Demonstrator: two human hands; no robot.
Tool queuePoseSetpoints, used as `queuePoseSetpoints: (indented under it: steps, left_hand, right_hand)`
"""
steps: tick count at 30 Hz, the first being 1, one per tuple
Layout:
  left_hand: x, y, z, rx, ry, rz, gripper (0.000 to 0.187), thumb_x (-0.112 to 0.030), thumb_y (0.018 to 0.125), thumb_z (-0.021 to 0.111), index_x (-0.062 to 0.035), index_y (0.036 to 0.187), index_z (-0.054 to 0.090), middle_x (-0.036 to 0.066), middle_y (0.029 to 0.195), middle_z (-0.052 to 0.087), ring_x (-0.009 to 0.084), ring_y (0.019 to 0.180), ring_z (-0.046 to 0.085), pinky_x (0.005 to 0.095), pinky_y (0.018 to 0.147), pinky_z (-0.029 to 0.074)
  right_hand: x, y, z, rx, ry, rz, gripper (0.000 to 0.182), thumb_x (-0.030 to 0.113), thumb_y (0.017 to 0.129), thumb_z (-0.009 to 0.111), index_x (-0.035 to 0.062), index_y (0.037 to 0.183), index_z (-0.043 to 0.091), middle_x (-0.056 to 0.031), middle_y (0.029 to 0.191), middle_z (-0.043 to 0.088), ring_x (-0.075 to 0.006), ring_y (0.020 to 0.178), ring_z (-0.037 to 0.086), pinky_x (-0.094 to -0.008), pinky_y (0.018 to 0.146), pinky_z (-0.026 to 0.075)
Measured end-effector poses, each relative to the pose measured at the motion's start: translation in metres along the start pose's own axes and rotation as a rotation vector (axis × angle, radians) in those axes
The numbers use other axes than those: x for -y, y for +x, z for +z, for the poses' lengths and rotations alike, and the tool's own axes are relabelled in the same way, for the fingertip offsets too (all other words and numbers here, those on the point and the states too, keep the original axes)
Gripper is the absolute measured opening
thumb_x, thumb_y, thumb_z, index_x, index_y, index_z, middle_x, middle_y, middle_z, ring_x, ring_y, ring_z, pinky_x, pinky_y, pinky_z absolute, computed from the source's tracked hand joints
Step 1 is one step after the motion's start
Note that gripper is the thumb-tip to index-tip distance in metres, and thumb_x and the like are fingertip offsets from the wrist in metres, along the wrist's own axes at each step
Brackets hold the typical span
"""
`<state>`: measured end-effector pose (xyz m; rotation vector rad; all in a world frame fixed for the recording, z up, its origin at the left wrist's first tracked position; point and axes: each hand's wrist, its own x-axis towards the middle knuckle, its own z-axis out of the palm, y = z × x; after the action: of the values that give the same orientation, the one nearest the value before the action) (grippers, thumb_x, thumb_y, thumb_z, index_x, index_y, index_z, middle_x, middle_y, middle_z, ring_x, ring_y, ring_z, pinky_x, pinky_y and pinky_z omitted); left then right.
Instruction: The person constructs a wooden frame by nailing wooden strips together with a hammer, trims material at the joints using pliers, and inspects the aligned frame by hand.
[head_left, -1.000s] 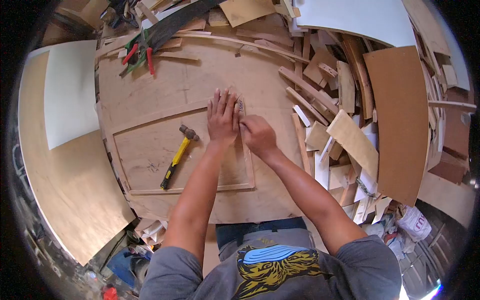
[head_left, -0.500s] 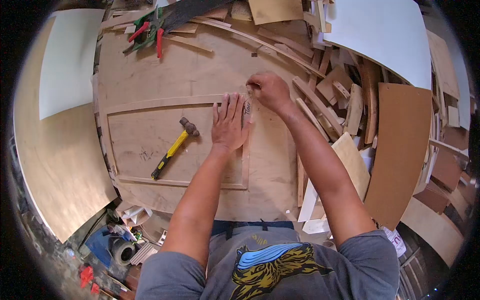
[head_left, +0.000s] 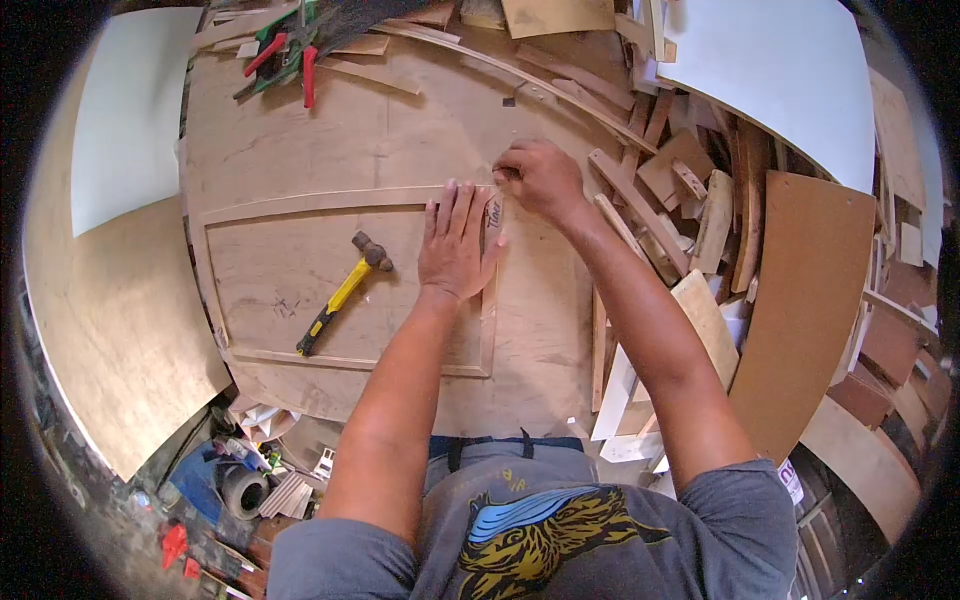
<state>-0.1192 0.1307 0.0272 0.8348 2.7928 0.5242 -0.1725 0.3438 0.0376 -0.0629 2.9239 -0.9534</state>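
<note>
A thin rectangular wooden frame (head_left: pixel 310 205) lies flat on the plywood worktop (head_left: pixel 300 135). My left hand (head_left: pixel 457 240) rests on it near the far right corner, palm down with fingers stretched out. Just beyond that corner is my right hand (head_left: pixel 540 180), its fingers pinched together; whatever they hold is hidden or too small to make out. Dark handwriting marks the wood between the hands. Inside the frame lies a hammer (head_left: pixel 345 290) with a yellow and black handle, its head pointing away from me.
Red-handled cutters (head_left: pixel 308 75) lie at the far left of the worktop. Wood offcuts (head_left: pixel 690 190) are heaped along the right, beside a brown board (head_left: pixel 810 310) and a white panel (head_left: pixel 770 80). A large plywood sheet (head_left: pixel 140 340) stands at the left.
The view has shifted slightly. My left hand stays flat on the frame, and my right hand keeps its pinch by the corner.
</note>
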Motion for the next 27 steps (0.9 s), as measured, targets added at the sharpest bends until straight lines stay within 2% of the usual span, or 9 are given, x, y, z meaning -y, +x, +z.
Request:
queuePoseSetpoints:
  steps: [4, 7, 16, 19, 22, 27]
  left_hand:
    - [-0.001, -0.001, 0.000, -0.005, -0.005, -0.007, 0.080, -0.044, 0.096, 0.064, -0.0112, 0.163, 0.036, 0.014, 0.171, 0.029, 0.0380, 0.160, 0.022, 0.0568, 0.130, 0.016]
    - [0.000, -0.001, 0.002, 0.016, 0.025, -0.014, 0.079, -0.048, 0.098, 0.060, -0.0125, 0.164, 0.036, 0.009, 0.173, 0.028, 0.0341, 0.161, 0.019, 0.0555, 0.130, 0.014]
    - [0.000, -0.001, 0.003, 0.033, 0.037, -0.033, 0.081, -0.049, 0.097, 0.060, -0.0149, 0.165, 0.034, 0.008, 0.173, 0.027, 0.0326, 0.161, 0.019, 0.0546, 0.131, 0.013]
    - [0.000, -0.001, 0.002, 0.012, 0.024, -0.013, 0.081, -0.047, 0.097, 0.060, -0.0132, 0.166, 0.033, 0.012, 0.172, 0.028, 0.0352, 0.161, 0.020, 0.0559, 0.131, 0.014]
    - [-0.001, -0.001, 0.002, 0.034, 0.022, -0.027, 0.082, -0.048, 0.097, 0.060, -0.0137, 0.166, 0.032, 0.011, 0.173, 0.027, 0.0349, 0.161, 0.019, 0.0560, 0.131, 0.013]
    - [0.000, -0.002, 0.004, 0.011, 0.032, -0.022, 0.082, -0.050, 0.097, 0.059, -0.0163, 0.166, 0.032, 0.007, 0.173, 0.026, 0.0310, 0.161, 0.019, 0.0539, 0.131, 0.012]
  right_hand:
    - [0.004, 0.001, -0.004, 0.037, -0.025, 0.024, 0.009, 0.024, 0.086, 0.075, 0.0167, 0.092, 0.077, -0.0031, 0.091, 0.072, -0.0301, 0.093, 0.068, -0.0452, 0.076, 0.056]
    - [0.003, 0.001, -0.002, 0.046, -0.040, 0.030, 0.009, 0.025, 0.086, 0.076, 0.0172, 0.092, 0.077, -0.0023, 0.091, 0.071, -0.0296, 0.092, 0.068, -0.0450, 0.076, 0.056]
    - [0.008, 0.003, -0.005, 0.029, -0.025, 0.022, 0.008, 0.024, 0.086, 0.076, 0.0164, 0.089, 0.077, -0.0025, 0.090, 0.072, -0.0291, 0.093, 0.068, -0.0450, 0.075, 0.056]
    - [0.011, 0.003, -0.008, 0.044, -0.022, 0.051, 0.008, 0.023, 0.085, 0.076, 0.0163, 0.089, 0.078, -0.0027, 0.090, 0.072, -0.0293, 0.093, 0.068, -0.0454, 0.076, 0.056]
    - [0.012, 0.005, -0.008, 0.061, -0.029, 0.056, 0.008, 0.023, 0.085, 0.076, 0.0168, 0.090, 0.079, -0.0028, 0.091, 0.072, -0.0297, 0.094, 0.068, -0.0458, 0.076, 0.056]
    - [0.016, 0.006, -0.014, 0.111, -0.042, 0.072, 0.009, 0.024, 0.086, 0.077, 0.0163, 0.090, 0.079, -0.0029, 0.091, 0.073, -0.0293, 0.096, 0.068, -0.0454, 0.077, 0.056]
